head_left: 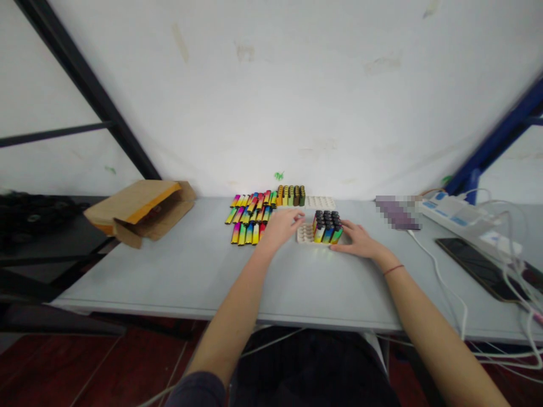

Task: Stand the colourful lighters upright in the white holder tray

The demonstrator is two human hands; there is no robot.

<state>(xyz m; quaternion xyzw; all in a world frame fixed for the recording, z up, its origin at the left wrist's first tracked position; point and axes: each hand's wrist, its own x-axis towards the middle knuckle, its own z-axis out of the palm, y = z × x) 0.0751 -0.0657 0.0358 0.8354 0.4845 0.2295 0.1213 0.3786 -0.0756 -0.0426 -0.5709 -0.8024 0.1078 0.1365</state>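
Observation:
My right hand point(358, 240) grips the right end of a white tray point(305, 233) with round holes, its thumb along the front edge and its fingers at the side. Several rainbow-coloured lighters point(326, 229) with black tops stand upright in the tray's right part, while holes show at its left. My left hand point(282, 226) hovers at the tray's left, fingers apart and curved to the right, with nothing visible in them. Beside and partly behind it, loose rainbow lighters point(248, 215) lie in rows, some hidden by the hand.
Behind, gold and dark lighters point(291, 195) stand in rows next to a second white holed tray point(321, 202) by the wall. An open brown paper bag point(139, 209) lies at left. At right are a charging phone point(396, 213), a black phone point(479, 265), a power strip point(470, 220) and cables.

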